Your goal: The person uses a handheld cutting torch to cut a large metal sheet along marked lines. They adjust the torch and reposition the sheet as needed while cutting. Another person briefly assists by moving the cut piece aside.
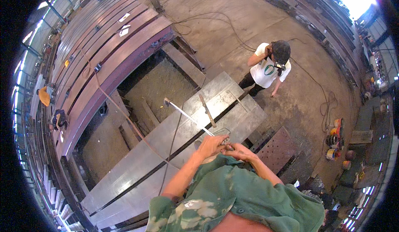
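Note:
A long, thin cutting torch with a bent head reaches up and left from my hands, over the bright steel plates. My left hand is closed round its rear end. Close beside it, my right hand has its fingers pinched at the metal fittings there. What exactly those fingers grip is too small to make out. A curved wire loop shows just above my hands. Across the plates, beyond the torch, lies a narrow rusty metal strip.
A person in a white shirt stands past the plates at the right. Large reddish-brown steel beams fill the far left, with a hose draped over them. Cables cross the floor. A perforated rusty plate and colourful spools lie to the right.

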### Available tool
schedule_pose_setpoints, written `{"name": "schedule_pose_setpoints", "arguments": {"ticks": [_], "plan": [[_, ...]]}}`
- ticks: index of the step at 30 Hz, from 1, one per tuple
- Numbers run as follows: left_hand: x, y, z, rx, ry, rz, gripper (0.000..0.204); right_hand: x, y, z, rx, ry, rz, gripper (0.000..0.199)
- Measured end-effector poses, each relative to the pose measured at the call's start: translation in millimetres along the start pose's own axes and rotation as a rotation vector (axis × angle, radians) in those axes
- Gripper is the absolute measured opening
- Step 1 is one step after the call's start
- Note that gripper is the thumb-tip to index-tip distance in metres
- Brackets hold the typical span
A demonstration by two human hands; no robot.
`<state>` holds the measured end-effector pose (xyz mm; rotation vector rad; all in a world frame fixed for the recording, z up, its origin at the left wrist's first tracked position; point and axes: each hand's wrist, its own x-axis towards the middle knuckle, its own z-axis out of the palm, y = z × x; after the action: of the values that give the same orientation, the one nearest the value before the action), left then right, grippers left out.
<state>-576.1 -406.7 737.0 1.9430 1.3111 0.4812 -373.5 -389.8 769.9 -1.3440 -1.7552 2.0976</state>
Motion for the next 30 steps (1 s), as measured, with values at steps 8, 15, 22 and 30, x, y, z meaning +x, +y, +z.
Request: {"name": "schedule_pose_setpoints", "arguments": {"ticks": [8,15,22,30], "plan": [[-4.8,11.0,12.0,-0.004,0.464,-0.09,0.041,8.2,-3.5,-4.2,-0.07,0.016,0.053,0.049],[-1.1,21.0,41.5,-0.177,0.721,-0.36,0.031,44.9,-9.4,-0.1,-0.11,0.212,-0.015,0.037],[2.9,-10.3,35.7,-0.122,0.952,-0.217,0.021,66.8,-17.3,10.6,-0.085,0.231,-0.002,0.03],[13.7,-16.0,27.7,-0.213,1.094,-0.336,0.013,92.0,-24.0,10.3,-0.147,0.211,-0.124,0.035]]}}
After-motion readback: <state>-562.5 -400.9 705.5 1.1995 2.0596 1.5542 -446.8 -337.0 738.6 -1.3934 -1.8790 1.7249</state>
